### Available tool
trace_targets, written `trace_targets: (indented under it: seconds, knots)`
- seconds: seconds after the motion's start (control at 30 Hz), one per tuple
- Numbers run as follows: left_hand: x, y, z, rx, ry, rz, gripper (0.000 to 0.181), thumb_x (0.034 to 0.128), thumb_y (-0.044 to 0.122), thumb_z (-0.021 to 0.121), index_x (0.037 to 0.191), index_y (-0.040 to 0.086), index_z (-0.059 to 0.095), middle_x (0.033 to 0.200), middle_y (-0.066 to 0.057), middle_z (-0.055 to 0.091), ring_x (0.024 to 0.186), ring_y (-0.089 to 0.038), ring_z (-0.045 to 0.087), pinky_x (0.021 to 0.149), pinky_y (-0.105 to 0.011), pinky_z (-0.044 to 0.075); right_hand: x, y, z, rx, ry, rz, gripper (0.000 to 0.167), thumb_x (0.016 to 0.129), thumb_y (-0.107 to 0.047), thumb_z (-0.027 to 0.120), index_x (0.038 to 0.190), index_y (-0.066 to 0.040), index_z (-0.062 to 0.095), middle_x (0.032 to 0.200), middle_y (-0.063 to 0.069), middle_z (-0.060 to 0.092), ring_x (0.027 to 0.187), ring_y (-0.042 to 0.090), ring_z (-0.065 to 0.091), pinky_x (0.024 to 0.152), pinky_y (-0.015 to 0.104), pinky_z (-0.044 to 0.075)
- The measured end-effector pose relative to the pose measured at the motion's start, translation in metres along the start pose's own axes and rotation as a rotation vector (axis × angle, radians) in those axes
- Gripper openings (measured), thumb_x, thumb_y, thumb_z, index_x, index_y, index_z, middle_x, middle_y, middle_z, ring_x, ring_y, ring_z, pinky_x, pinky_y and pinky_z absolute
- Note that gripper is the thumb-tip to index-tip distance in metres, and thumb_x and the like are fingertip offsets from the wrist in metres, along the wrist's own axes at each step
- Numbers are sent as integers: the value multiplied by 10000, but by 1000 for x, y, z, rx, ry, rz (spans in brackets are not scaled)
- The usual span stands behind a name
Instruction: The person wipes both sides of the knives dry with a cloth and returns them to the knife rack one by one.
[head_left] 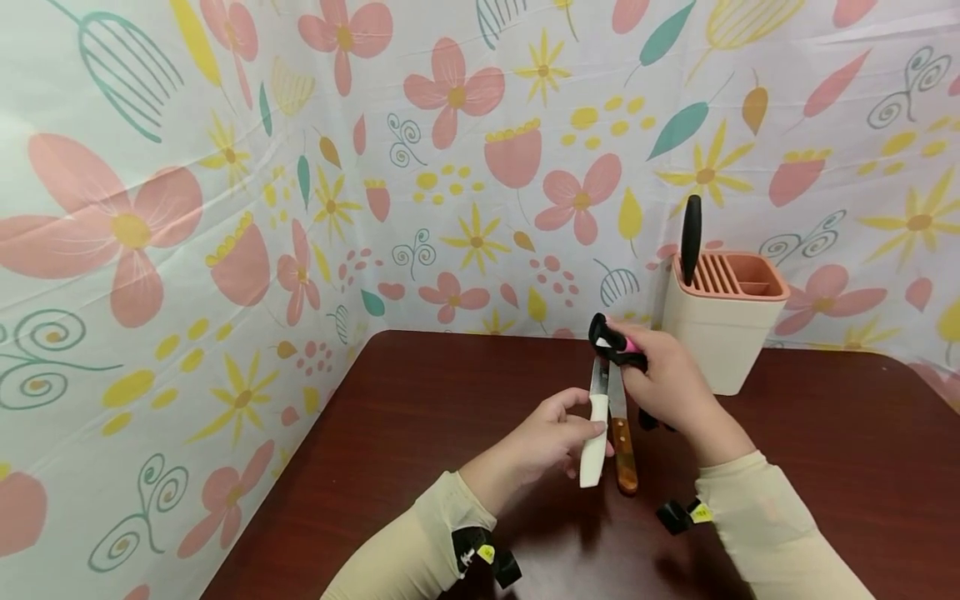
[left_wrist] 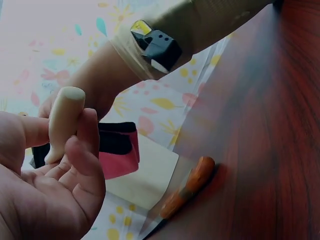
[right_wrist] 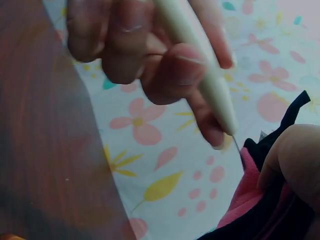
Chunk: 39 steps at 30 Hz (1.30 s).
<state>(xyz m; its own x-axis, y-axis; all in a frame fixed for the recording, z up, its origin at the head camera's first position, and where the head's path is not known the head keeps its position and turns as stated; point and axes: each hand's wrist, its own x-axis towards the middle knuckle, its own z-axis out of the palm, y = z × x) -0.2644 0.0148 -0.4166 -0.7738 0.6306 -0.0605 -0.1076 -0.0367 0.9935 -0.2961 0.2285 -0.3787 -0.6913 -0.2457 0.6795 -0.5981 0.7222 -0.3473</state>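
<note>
My left hand [head_left: 551, 442] grips the white handle of a knife [head_left: 596, 442], its blade pointing away from me. My right hand [head_left: 663, 375] pinches a pink-and-black piece of cloth [head_left: 617, 346] at the far end of that blade. In the right wrist view, the blade meets the folded cloth [right_wrist: 245, 200], and a black strap sticks out from it; the blade's tip is hidden. Beneath the hands, a second knife [head_left: 624, 458] with a riveted wooden handle lies on the table. The left wrist view shows this wooden handle [left_wrist: 187, 187] beside the white-handled knife [left_wrist: 67, 112].
At the back right stands a cream knife block [head_left: 708, 333] with a slotted salmon top. A black-handled knife [head_left: 692, 237] stands in one slot. Some small black object [head_left: 651, 421] lies partly behind my right wrist. A flowered curtain [head_left: 450, 208] borders the dark wooden table [head_left: 420, 392].
</note>
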Motion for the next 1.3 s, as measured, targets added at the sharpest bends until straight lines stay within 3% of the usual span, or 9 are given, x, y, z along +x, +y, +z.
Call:
trace_targets:
  seconds: [0.1,0.23,0.4,0.63,0.8,0.93,1.07,1.17,1.3]
  knots:
    - [0,0,-1,18,6,17,228,1030,140,599,1242,159,519,868,-166,753,563,-123,608,448,-262,389,-1,-3,5,-31,-8,-22,642,744,109,561,1367,-23,644,1350,192,679,1109,368,685,804,469,512]
    - [1,0,-4,14,12,30,216,1039,145,588,1245,150,522,834,-97,752,567,-121,604,448,-264,375,-2,-8,10,-50,-15,-27,631,726,95,553,1337,-13,660,1352,202,675,1176,432,650,958,587,511]
    - [2,0,-6,2,36,26,204,1037,156,596,1230,154,528,815,-50,746,572,-124,606,457,-265,357,-4,-15,12,-39,-46,-11,580,760,71,593,1328,-23,670,1340,197,684,1176,427,644,979,595,506]
    - [3,1,-8,-2,70,27,195,1025,160,618,1188,133,515,873,-181,762,600,-134,610,453,-268,354,-4,-17,8,12,-141,19,562,787,71,585,1321,-72,686,1285,195,709,998,293,677,780,430,498]
    - [3,1,-10,-13,88,11,200,1023,171,629,1171,151,495,854,-136,765,605,-130,621,452,-277,346,-5,-19,2,55,-191,20,570,790,72,577,1316,-113,697,1268,153,721,906,225,614,737,326,454]
    - [4,0,-11,-10,96,12,211,1019,173,634,1168,151,486,865,-153,770,613,-122,641,447,-282,345,-6,-21,-2,70,-221,7,535,823,53,592,1323,-105,697,1276,124,728,917,184,611,745,299,464]
    - [4,0,-13,8,105,22,206,1020,169,625,1175,130,495,879,-179,771,586,-116,630,444,-285,346,-7,-22,-4,121,-268,27,470,876,5,638,1323,-126,701,1241,98,745,800,95,605,707,267,485]
    - [4,0,-15,29,111,26,208,1024,173,615,1199,121,514,883,-158,774,571,-114,604,452,-286,350,-7,-21,-6,179,-296,36,426,903,-29,673,1308,-154,708,1151,58,764,668,46,552,646,245,476]
    - [4,2,-17,37,115,30,208,1023,176,621,1211,126,547,897,-162,773,566,-115,598,456,-279,356,-7,-22,-7,218,-308,20,398,913,-41,687,1290,-167,712,1020,-5,754,677,20,555,650,246,481]
